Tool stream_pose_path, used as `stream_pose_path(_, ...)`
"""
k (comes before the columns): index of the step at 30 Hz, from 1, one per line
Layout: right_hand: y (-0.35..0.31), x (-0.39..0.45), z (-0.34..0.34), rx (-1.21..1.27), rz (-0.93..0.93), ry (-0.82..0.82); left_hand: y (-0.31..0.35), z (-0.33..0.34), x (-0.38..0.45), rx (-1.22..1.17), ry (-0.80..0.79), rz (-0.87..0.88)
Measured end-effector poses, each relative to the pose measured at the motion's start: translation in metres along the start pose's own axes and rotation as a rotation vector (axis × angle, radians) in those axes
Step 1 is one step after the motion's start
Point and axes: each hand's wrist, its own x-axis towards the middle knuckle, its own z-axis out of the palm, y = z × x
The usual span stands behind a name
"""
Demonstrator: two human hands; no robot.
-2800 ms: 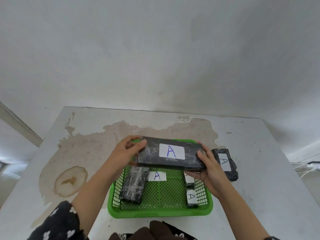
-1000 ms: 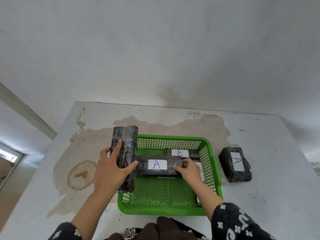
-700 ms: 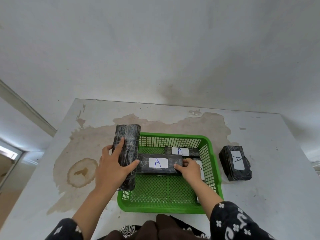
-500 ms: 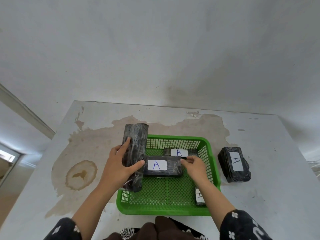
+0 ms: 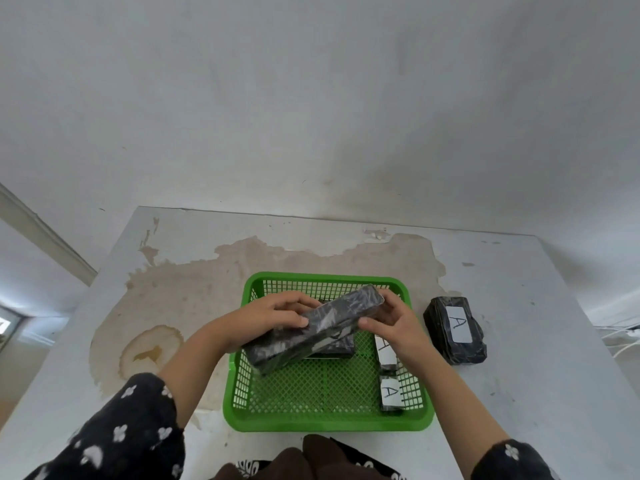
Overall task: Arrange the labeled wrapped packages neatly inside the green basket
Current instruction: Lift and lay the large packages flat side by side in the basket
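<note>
A long black wrapped package (image 5: 318,327) hangs tilted over the green basket (image 5: 325,419), its label side not showing. My left hand (image 5: 273,317) grips its near left part and my right hand (image 5: 391,320) holds its far right end. Under it, inside the basket, lies another black package (image 5: 337,346), mostly hidden. Two small packages with "A" labels, one (image 5: 385,348) behind the other (image 5: 390,393), sit along the basket's right wall. A thick black package with an "A" label (image 5: 455,330) lies on the table right of the basket.
The basket stands on a grey table (image 5: 536,375) with a large brown stain (image 5: 166,296) to the left. A white wall rises behind the table's far edge. White cables (image 5: 623,341) hang off the right side. Dark clothing (image 5: 304,459) shows at the near edge.
My left hand has swung the long package from upright at the basket's left wall to a slant over the basket. My right hand left the labeled package and took the long one's far end.
</note>
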Motion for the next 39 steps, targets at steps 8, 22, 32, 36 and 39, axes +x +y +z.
stream_pose_path(8,0.01,-0.009,-0.011,0.038,0.229,0.329,-0.029,-0.008,-0.012,-0.252,0.233,0.06)
stream_pose_path(22,-0.04,0.003,0.026,-0.292,-0.043,0.041,0.007,0.031,0.005,0.525,0.352,0.109)
stream_pose_path(32,-0.019,-0.013,0.008,-0.417,0.252,-0.102,-0.013,0.022,-0.009,-0.304,0.741,0.193)
stream_pose_path(36,0.021,-0.028,0.011,-0.09,0.45,-0.009,-0.059,0.033,-0.013,-0.437,0.816,-0.043)
stream_pose_path(39,0.037,-0.032,0.009,-0.282,0.45,0.107,-0.09,0.035,-0.016,0.187,0.788,-0.223)
